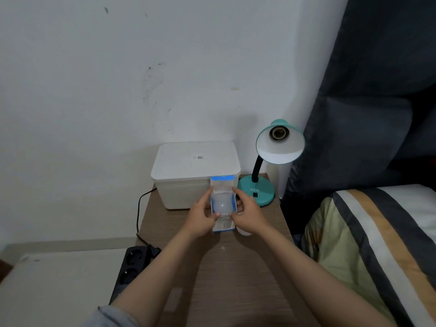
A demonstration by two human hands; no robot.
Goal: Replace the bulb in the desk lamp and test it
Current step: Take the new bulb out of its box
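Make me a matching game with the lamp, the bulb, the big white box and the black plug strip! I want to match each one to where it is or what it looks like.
Things:
1. desk lamp
2. new bulb
3. white storage box
4. power strip

Descriptions:
A. down beside the table, on the left
B. teal, its socket empty
C. lid closed, standing against the wall
D. sitting in an opened carton held by both hands

Pairs: 1-B, 2-D, 3-C, 4-A
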